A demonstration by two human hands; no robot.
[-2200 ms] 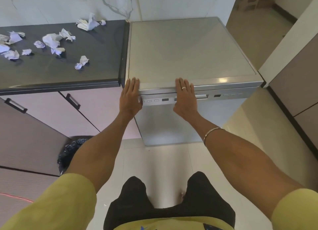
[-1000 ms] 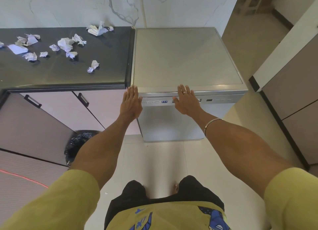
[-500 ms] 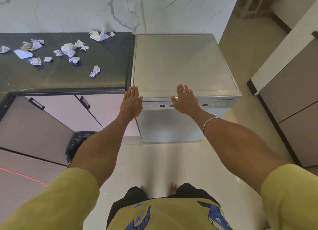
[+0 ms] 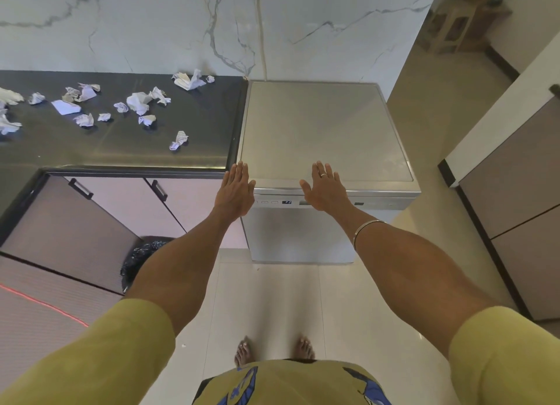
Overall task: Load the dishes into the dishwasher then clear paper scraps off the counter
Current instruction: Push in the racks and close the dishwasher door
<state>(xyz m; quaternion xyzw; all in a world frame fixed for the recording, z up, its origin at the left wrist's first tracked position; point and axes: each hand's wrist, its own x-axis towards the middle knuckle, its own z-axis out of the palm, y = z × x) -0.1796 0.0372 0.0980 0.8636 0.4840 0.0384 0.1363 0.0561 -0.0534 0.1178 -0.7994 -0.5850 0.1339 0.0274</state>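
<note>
Head view: flat hands (image 4: 235, 189) over dishwasher (image 4: 321, 132)

Both flat hands, left hand (image 4: 235, 190) and right hand (image 4: 323, 188), reach toward closed dishwasher (image 4: 324, 138).

paper scraps (image 4: 9, 113) cut off at left edge; dishwasher (image 4: 318, 204) panel labels too small to read
</note>
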